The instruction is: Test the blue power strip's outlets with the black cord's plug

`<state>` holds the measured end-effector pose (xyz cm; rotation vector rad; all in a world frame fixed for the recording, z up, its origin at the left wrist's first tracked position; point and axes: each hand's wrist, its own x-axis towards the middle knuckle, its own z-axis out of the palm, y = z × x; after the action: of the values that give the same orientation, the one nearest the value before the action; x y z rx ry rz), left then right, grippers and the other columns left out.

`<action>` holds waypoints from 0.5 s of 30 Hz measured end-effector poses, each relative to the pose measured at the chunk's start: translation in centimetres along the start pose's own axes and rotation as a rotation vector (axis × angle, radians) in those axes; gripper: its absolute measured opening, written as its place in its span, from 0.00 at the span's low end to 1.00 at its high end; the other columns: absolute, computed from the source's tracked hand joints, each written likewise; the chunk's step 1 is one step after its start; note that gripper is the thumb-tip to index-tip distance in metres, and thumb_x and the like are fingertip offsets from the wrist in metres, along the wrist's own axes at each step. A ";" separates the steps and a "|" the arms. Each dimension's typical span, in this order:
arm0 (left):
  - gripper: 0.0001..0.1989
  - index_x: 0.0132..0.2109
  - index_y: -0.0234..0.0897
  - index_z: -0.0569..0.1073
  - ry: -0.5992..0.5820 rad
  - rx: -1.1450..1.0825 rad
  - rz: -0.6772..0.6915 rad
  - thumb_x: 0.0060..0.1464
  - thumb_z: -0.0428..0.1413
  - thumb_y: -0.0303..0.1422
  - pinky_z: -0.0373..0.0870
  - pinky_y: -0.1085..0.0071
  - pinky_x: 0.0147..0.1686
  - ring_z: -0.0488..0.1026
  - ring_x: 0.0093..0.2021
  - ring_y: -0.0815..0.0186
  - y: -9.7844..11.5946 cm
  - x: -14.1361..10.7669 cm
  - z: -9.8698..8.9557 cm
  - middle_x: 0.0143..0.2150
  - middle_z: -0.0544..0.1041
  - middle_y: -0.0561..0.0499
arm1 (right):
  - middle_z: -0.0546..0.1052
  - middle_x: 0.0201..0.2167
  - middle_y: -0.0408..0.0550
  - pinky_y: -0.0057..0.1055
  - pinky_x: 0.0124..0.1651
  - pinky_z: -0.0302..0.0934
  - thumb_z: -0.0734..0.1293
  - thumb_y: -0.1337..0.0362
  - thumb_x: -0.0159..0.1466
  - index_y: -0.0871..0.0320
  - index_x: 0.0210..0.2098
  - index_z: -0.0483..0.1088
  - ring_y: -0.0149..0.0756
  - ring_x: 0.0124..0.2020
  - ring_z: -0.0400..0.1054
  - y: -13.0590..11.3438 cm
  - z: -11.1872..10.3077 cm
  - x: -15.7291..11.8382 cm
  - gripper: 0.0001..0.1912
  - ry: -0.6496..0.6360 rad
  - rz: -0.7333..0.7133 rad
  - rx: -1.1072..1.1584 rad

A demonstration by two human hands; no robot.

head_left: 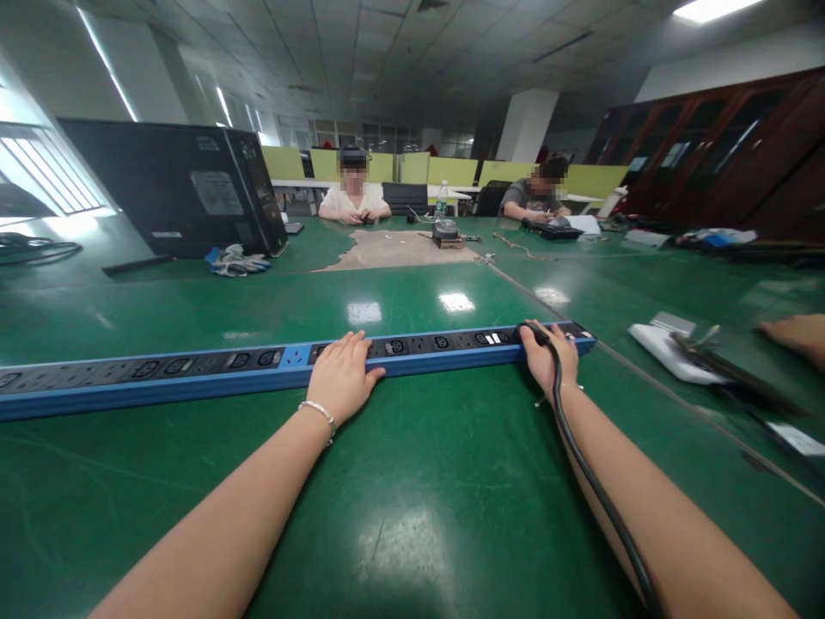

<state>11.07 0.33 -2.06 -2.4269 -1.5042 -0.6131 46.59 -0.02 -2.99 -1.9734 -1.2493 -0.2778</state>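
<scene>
A long blue power strip [451, 357] with a row of black sockets lies across the green table in front of me. My left hand [341, 365] is laid over its middle, fingers across the top and thumb against the near side, gripping it. Close to the strip's right end, my right hand [554, 348] is closed around the plug of a black power cord [580, 451]. The plug meets the socket face there, but my fingers hide how deep it sits. From the plug, the cord runs back along my right forearm.
A black computer case [174, 189] stands at the back left, with gloves [237, 260] beside it. Two people sit across the table [412, 481]. At right lie a white device [676, 352] and another person's blurred hand [799, 337]. A bottle [442, 202] stands far back.
</scene>
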 end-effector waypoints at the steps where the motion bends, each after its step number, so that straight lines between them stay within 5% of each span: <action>1: 0.24 0.54 0.30 0.65 0.002 -0.006 -0.001 0.54 0.53 0.41 0.58 0.57 0.57 0.62 0.60 0.53 0.0 0.0 0.0 0.59 0.67 0.37 | 0.74 0.50 0.48 0.53 0.61 0.43 0.59 0.54 0.61 0.52 0.45 0.74 0.46 0.58 0.58 0.0 0.0 0.0 0.18 0.005 0.005 0.009; 6: 0.24 0.54 0.30 0.65 0.008 -0.002 -0.002 0.54 0.53 0.41 0.58 0.57 0.57 0.62 0.60 0.53 0.1 0.0 0.0 0.59 0.67 0.37 | 0.77 0.42 0.51 0.52 0.61 0.44 0.61 0.54 0.59 0.56 0.39 0.75 0.45 0.51 0.66 0.2 0.2 0.5 0.18 0.078 0.007 0.182; 11: 0.24 0.54 0.30 0.65 0.010 0.014 0.001 0.54 0.53 0.41 0.58 0.58 0.57 0.62 0.59 0.53 0.0 0.0 0.1 0.58 0.67 0.38 | 0.75 0.45 0.53 0.41 0.53 0.59 0.57 0.52 0.62 0.61 0.47 0.70 0.40 0.47 0.68 -2.1 -0.9 0.4 0.23 0.359 0.016 0.478; 15: 0.24 0.54 0.31 0.65 0.015 0.021 -0.002 0.53 0.53 0.41 0.58 0.58 0.57 0.62 0.59 0.53 0.0 0.0 0.2 0.58 0.68 0.38 | 0.77 0.42 0.49 0.38 0.52 0.60 0.60 0.53 0.60 0.57 0.43 0.73 0.39 0.45 0.69 -5.7 -1.0 -1.3 0.19 0.011 -0.144 0.508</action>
<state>11.08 0.41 -2.19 -2.4000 -1.4998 -0.6122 41.35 -0.36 -0.21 -1.4510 -1.3053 -0.0324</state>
